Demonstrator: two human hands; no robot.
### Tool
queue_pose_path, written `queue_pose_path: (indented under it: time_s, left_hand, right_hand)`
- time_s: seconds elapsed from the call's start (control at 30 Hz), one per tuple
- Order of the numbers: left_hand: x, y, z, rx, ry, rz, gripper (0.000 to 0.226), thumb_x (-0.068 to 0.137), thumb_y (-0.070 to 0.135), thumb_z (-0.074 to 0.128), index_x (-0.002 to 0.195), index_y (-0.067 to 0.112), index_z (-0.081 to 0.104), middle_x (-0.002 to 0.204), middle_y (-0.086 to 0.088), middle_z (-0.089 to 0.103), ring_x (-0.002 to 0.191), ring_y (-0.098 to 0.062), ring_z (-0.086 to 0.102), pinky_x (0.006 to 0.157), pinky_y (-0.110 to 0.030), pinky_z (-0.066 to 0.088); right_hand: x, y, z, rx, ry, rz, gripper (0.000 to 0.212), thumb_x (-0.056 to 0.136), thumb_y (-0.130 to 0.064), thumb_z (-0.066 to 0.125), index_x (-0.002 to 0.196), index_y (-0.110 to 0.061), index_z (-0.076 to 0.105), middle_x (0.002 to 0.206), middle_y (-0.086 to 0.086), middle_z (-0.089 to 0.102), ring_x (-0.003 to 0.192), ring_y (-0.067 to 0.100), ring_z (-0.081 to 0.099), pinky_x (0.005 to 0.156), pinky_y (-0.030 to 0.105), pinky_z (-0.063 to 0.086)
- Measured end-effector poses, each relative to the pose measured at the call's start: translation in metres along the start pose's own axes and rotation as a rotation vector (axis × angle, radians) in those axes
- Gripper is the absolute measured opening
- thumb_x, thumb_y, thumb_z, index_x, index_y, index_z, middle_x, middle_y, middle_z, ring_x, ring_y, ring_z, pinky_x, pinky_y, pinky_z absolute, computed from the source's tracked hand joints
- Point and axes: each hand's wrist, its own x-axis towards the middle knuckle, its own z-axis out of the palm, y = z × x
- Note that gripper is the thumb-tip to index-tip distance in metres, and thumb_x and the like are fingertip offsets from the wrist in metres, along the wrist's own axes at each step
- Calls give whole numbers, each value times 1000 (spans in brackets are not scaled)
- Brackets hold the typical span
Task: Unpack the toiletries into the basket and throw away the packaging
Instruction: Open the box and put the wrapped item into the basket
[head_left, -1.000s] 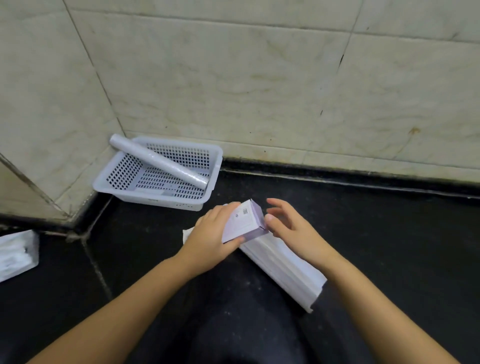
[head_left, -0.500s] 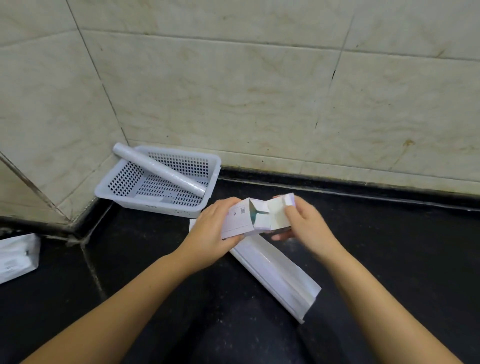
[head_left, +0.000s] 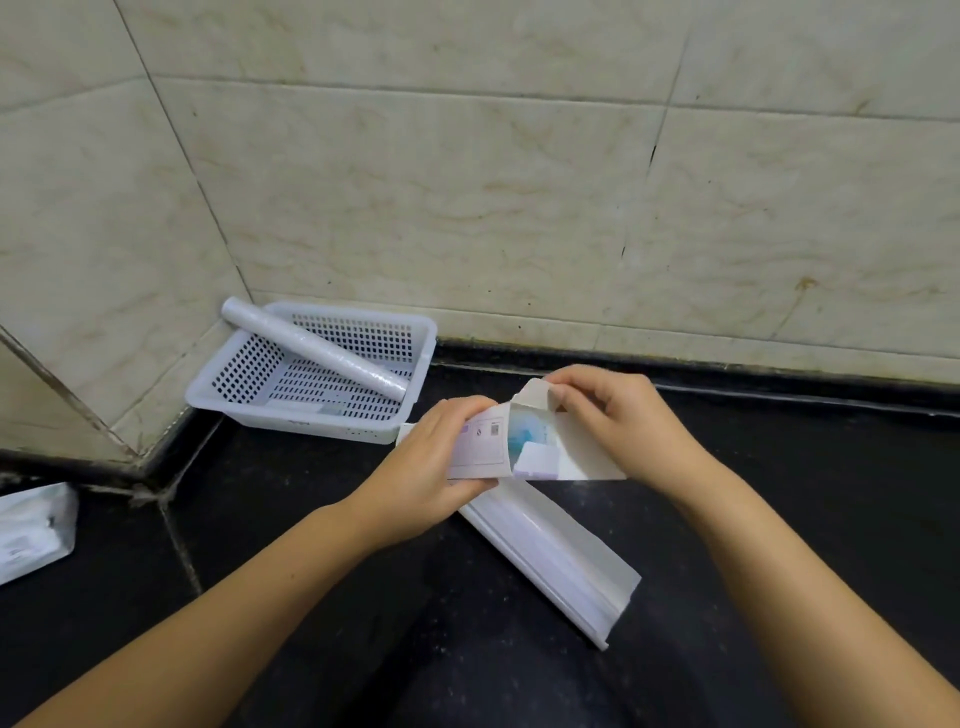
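A small pale lilac carton (head_left: 485, 441) is held just above the black counter, its end open toward me with something blue and white inside. My left hand (head_left: 421, 478) grips the carton's body. My right hand (head_left: 618, 426) pinches the opened end flap and holds it back. Beneath them a long white box (head_left: 556, 551) lies slanted on the counter. In the corner stands a white perforated basket (head_left: 218, 395), with a wrapped white roll (head_left: 311, 348) resting across it and a flat packet on its floor.
Tiled walls meet behind the basket in the corner. A white plastic-wrapped pack (head_left: 31, 530) lies at the far left edge. The black counter (head_left: 779, 493) stretches to the right and toward me.
My right hand reached the closed carton, pulled its end flap open and folded it back. The inside now shows. My left hand kept its grip.
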Motion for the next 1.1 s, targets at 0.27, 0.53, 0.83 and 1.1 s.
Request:
queue_pose_path:
  time_s: [0.27,0.53,0.83,1.1]
  left_hand:
    - [5,9,4,9,114,48,57,81,31,67,128,28,36,121,16,42,113,0,41,98,-24,36]
    - [14,6,2,10,270,42,59,78,24,71,126,28,37,119,16,42,110,0,41,96,-19,34]
    - [20,12,11,261,341,175,62,72,6,69,127,13,42,125,-5,53,118,-16,42,107,-48,33]
    - [16,9,13,420,329,221,62,71,4,68,124,13,39,117,-11,58,109,-24,48,108,-46,30]
  right_hand:
    - [-5,-18,0,-513,309,-185,19,85,-22,58,101,-14,64,99,4,63,96,21,53,90,32,32]
    - [-32,-34,3,-213,73,-148,27,79,-14,40,84,-15,66,75,-3,65,67,9,50,66,23,40]
    - [-10,-35,18,-62,146,224,38,79,-31,60,116,-27,54,68,-16,53,63,1,53,53,14,38]
    - [-4,-31,31,-60,150,364,12,79,-21,59,80,-9,58,74,4,59,59,12,50,47,20,39]
